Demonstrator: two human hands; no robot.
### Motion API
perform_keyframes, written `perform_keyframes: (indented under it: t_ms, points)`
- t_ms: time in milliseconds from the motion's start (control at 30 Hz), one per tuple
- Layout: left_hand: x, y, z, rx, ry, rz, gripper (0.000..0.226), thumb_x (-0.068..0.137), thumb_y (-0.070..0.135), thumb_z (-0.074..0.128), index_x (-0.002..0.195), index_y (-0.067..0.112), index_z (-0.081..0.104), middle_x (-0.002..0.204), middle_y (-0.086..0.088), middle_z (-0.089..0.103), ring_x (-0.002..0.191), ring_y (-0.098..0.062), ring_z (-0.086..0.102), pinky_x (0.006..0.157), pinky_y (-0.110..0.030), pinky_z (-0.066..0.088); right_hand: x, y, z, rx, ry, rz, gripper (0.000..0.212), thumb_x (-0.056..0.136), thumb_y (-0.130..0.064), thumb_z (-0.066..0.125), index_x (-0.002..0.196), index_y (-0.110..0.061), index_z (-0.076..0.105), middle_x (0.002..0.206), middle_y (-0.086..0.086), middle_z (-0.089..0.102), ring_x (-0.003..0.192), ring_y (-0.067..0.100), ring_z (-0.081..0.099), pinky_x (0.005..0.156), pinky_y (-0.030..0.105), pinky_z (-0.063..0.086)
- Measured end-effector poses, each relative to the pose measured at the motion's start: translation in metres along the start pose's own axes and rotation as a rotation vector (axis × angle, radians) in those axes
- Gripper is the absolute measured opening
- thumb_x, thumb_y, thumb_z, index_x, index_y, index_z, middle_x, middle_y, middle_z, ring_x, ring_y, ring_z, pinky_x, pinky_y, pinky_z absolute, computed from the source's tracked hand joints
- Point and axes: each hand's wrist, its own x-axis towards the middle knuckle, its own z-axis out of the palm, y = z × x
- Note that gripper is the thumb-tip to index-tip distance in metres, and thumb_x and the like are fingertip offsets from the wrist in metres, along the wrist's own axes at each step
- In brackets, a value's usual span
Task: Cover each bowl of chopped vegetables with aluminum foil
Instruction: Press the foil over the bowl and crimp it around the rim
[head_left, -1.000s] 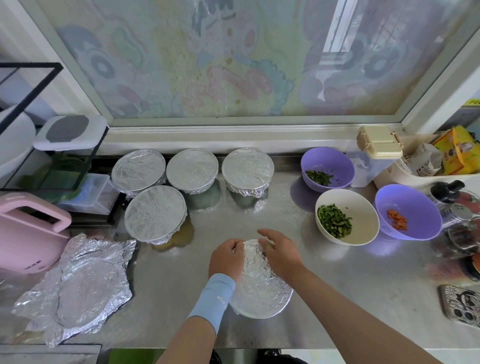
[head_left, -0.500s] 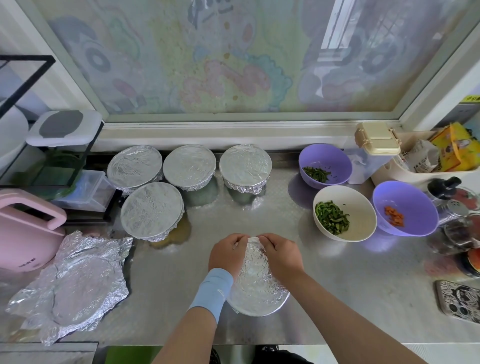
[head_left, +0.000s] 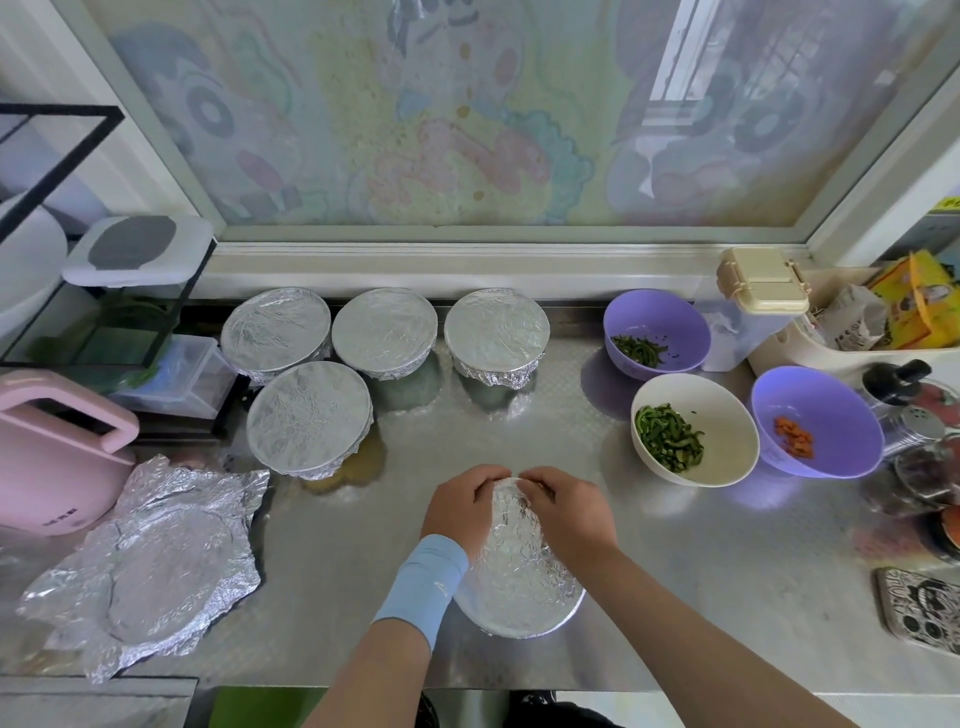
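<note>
A foil-covered bowl (head_left: 519, 577) sits near the counter's front edge. My left hand (head_left: 460, 512) and my right hand (head_left: 569, 514) curl over its far rim, fingers pressing the foil down, fingertips almost meeting. Several foil-covered bowls stand at the back left, among them one (head_left: 309, 418) nearest me and one (head_left: 496, 332) furthest right. Three uncovered bowls stand at the right: a purple bowl (head_left: 657, 332) with green strips, a white bowl (head_left: 693, 428) with chopped green vegetable, and a purple bowl (head_left: 815, 421) with orange bits. A crumpled loose foil sheet (head_left: 156, 561) lies at the front left.
A pink appliance (head_left: 52, 452) stands at the left edge. A clear container with a beige lid (head_left: 761, 280), a white tray of packets (head_left: 852, 332) and jars (head_left: 914, 415) crowd the right. A patterned phone (head_left: 919, 608) lies at the front right on the steel counter (head_left: 675, 571).
Both hands have slid from the sides of the bowl toward its far rim and come together, pressing the foil down there.
</note>
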Motion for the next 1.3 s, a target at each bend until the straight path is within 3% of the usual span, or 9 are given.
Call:
perform_keyframes:
  t_ms: [233, 367, 467, 633, 700, 833, 967, 1133, 1300]
  points:
    - [0.004, -0.002, 0.006, -0.074, 0.039, -0.074, 0.014, 0.090, 0.029, 0.061, 0.092, 0.028, 0.075, 0.087, 0.019, 0.071, 0.087, 0.000, 0.063, 0.080, -0.020, 0.049, 0.006, 0.002, 0.002, 0.159, -0.034, 0.050, 0.014, 0.090, -0.041, 0.064, 0.084, -0.035, 0.075, 0.063, -0.016, 0.066, 0.060, 0.002, 0.057, 0.058, 0.022, 0.045]
    - [0.001, -0.002, 0.009, -0.086, 0.084, -0.111, 0.015, 0.091, 0.029, 0.060, 0.091, 0.026, 0.075, 0.085, 0.017, 0.070, 0.081, -0.007, 0.065, 0.076, -0.021, 0.051, 0.010, 0.004, 0.002, 0.148, -0.072, 0.051, 0.017, 0.090, -0.040, 0.063, 0.082, -0.031, 0.075, 0.064, -0.009, 0.066, 0.061, 0.006, 0.057, 0.062, 0.027, 0.048]
    - [-0.009, 0.001, 0.011, -0.090, 0.141, -0.148, 0.016, 0.093, 0.029, 0.056, 0.089, 0.028, 0.071, 0.082, 0.015, 0.069, 0.075, -0.011, 0.064, 0.068, -0.018, 0.049, 0.015, 0.003, 0.000, 0.087, -0.167, 0.017, 0.016, 0.091, -0.042, 0.060, 0.091, -0.034, 0.074, 0.075, -0.017, 0.070, 0.072, 0.002, 0.062, 0.070, 0.024, 0.051]
    - [-0.020, 0.002, 0.012, 0.038, 0.208, -0.192, 0.020, 0.096, 0.027, 0.047, 0.094, 0.031, 0.066, 0.091, 0.013, 0.069, 0.080, -0.013, 0.062, 0.078, -0.029, 0.053, 0.008, 0.003, -0.007, 0.061, -0.083, 0.016, 0.028, 0.091, -0.039, 0.061, 0.119, -0.038, 0.063, 0.109, -0.025, 0.062, 0.098, 0.002, 0.061, 0.089, 0.024, 0.049]
    - [-0.017, 0.007, 0.006, 0.119, 0.170, -0.083, 0.031, 0.094, 0.016, 0.045, 0.106, 0.035, 0.065, 0.102, 0.019, 0.066, 0.083, -0.009, 0.060, 0.078, -0.025, 0.051, 0.000, 0.006, -0.008, 0.055, -0.046, 0.045, 0.024, 0.092, -0.039, 0.059, 0.116, -0.037, 0.062, 0.108, -0.024, 0.064, 0.096, 0.003, 0.061, 0.087, 0.026, 0.050]
    - [-0.006, 0.012, 0.006, -0.049, -0.057, -0.011, 0.050, 0.090, 0.005, 0.041, 0.110, 0.041, 0.070, 0.101, 0.020, 0.067, 0.058, -0.008, 0.059, 0.057, -0.027, 0.053, -0.007, 0.010, -0.005, 0.135, -0.025, 0.105, 0.014, 0.095, -0.036, 0.055, 0.100, -0.037, 0.067, 0.091, -0.019, 0.069, 0.087, 0.005, 0.063, 0.078, 0.028, 0.052]
    - [-0.008, 0.009, 0.012, -0.012, 0.058, -0.039, 0.030, 0.097, 0.017, 0.048, 0.104, 0.033, 0.072, 0.102, 0.017, 0.070, 0.093, -0.005, 0.063, 0.086, -0.023, 0.050, 0.002, 0.004, -0.007, 0.188, -0.085, 0.055, 0.014, 0.094, -0.030, 0.059, 0.102, -0.031, 0.071, 0.093, -0.018, 0.069, 0.089, 0.003, 0.063, 0.078, 0.019, 0.048]
    - [-0.015, 0.009, 0.014, 0.027, 0.172, -0.087, 0.032, 0.097, 0.013, 0.043, 0.104, 0.029, 0.070, 0.101, 0.010, 0.070, 0.093, -0.014, 0.063, 0.088, -0.031, 0.052, 0.012, -0.001, -0.009, 0.089, -0.092, 0.006, 0.020, 0.089, -0.037, 0.066, 0.109, -0.035, 0.070, 0.103, -0.019, 0.067, 0.092, 0.003, 0.062, 0.083, 0.021, 0.048]
    - [-0.005, 0.013, 0.009, -0.069, 0.016, -0.048, 0.038, 0.091, 0.009, 0.047, 0.099, 0.037, 0.073, 0.097, 0.017, 0.070, 0.065, -0.003, 0.061, 0.057, -0.012, 0.050, 0.007, 0.006, -0.006, 0.052, -0.062, 0.003, 0.017, 0.091, -0.042, 0.061, 0.101, -0.037, 0.073, 0.086, -0.020, 0.072, 0.081, -0.001, 0.063, 0.074, 0.021, 0.051]
